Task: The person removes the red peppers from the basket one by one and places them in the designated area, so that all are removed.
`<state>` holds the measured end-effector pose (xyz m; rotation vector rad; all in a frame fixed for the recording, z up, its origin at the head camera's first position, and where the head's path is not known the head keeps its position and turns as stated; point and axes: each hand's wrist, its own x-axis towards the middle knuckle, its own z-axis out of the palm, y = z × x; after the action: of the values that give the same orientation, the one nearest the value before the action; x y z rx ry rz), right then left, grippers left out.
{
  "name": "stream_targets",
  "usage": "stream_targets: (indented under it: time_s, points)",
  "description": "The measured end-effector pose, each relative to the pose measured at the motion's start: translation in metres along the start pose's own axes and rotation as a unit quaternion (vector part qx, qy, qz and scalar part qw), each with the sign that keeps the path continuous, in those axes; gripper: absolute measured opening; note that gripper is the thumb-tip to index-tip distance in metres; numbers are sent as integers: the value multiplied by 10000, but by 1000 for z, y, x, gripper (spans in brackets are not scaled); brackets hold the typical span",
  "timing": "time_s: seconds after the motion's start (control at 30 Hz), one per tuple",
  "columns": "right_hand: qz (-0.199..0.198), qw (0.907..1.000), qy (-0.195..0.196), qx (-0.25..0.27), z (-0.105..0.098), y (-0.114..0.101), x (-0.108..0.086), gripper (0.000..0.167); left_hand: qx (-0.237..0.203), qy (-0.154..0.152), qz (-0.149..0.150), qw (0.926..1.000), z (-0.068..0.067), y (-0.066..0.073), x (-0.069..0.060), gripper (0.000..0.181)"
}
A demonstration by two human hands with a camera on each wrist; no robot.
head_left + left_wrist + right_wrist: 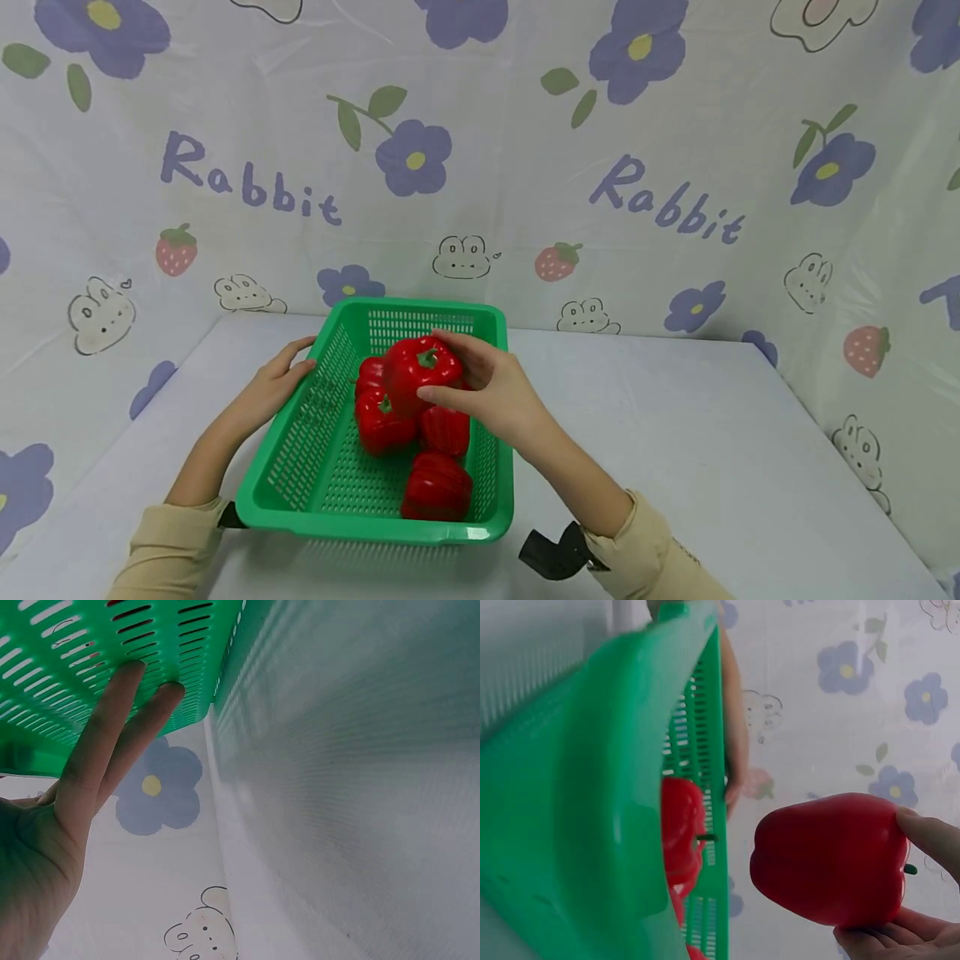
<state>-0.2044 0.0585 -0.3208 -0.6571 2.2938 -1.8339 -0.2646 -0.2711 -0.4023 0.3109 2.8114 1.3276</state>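
Observation:
My right hand (498, 390) pinches a red bell pepper (420, 367) between thumb and fingers, above the other peppers in the green basket (330, 523). In the right wrist view that pepper (829, 859) is level with the basket's rim, its green stem toward the hand (922, 900). Against the outside of the basket's left wall rests my left hand (273, 387); the left wrist view has its straight fingers on the slotted wall (195, 645), the hand (67, 802) beneath. Several red peppers, one of them (437, 487) near the front wall, lie inside the basket.
The basket stands on a white-covered table (637, 417), toward its left side. Behind the table hangs a patterned curtain (495, 167) with purple flowers and rabbits. A black strap piece (555, 554) juts from the right wrist.

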Motion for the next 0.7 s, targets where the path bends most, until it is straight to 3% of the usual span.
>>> stream_targets:
  time_s: [0.7]
  points:
    - [395,9903,1328,-87,-72,17,-7,67,-36,13,41,10000,0,-1,0,59]
